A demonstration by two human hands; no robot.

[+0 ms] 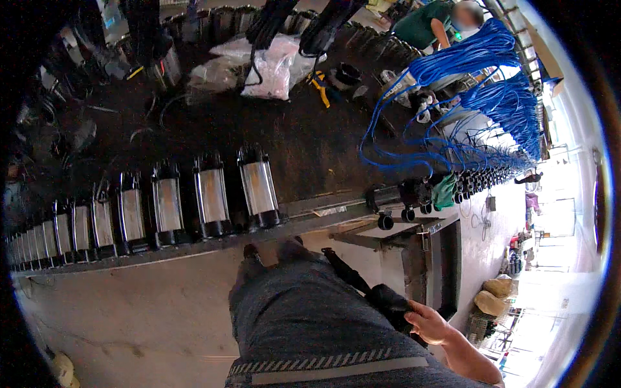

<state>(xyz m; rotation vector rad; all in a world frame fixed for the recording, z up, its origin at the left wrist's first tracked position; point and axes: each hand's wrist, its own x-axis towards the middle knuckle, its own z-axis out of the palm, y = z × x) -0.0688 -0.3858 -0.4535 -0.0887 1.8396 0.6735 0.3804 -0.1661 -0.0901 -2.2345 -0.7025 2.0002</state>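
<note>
Low on the right, my right hand (428, 324) is closed on a bulky black thing (389, 304) beside my hip. A black strap (346, 270) runs from it toward the bench edge; its exact kind I cannot make out. My left hand is out of the picture. Ahead, along the near edge of the dark workbench (304, 149), stands a row of silver metal housings with black ends, the closest one (259, 187) to the right. Neither hand touches them.
Clear plastic bags (272, 71), yellow-handled pliers (320, 89) and a black tape roll (346, 74) lie farther back. Blue cable coils (466, 55) and a green cloth (444, 192) are at right. Another person (417, 29) works at the far right. Brown sacks (493, 297) sit on the right.
</note>
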